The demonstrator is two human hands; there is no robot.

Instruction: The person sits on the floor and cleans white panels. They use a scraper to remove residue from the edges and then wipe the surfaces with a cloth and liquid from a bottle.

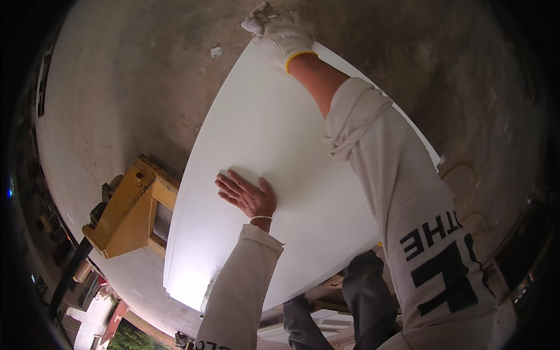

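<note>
A large, smooth white panel [303, 157] lies in front of me and reaches from near my legs to the far top of the view. My bare left hand [249, 195] rests flat on its left half, fingers spread, with a thin pale band at the wrist. At the panel's far end is my outstretched right hand [287, 34], in a white knit glove with a yellow cuff. Its fingers are bent around a bunched greyish-white cloth [252, 25], pressed at the panel's far edge. Part of those fingers is hard to make out.
Left of the panel stands a yellow metal frame [131, 204] with a toothed edge, close to the panel's side. A small white scrap [216, 52] lies on the stained concrete floor [151, 87]. My legs in dark trousers [368, 286] are at the near edge, with stacked pale boards [332, 319] by them.
</note>
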